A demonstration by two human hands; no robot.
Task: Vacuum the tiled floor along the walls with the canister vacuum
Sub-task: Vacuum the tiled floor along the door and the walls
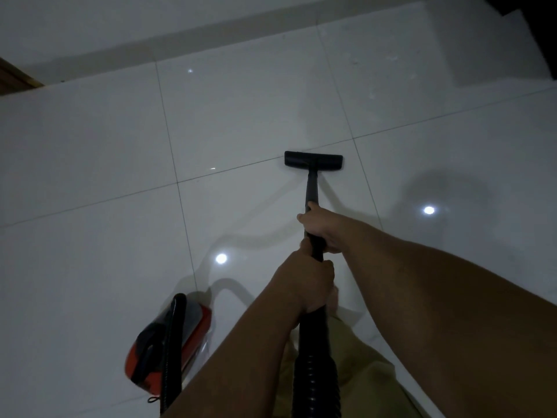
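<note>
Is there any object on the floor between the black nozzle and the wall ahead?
Nothing visible stands there. Bare tiled floor runs from the nozzle to the wall. The red canister sits behind, left of the left hand and right hand.

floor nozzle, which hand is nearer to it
Right. The right hand grips the wand further up, closer to the floor nozzle; the left hand grips behind it, where the hose begins.

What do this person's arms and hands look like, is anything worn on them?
Both arms are bare from the frame edge to the wrist: no sleeves show. The left hand and right hand wear no gloves, and no watch, ring or bracelet can be seen in the dim light. Below them, khaki-coloured clothing shows.
</note>
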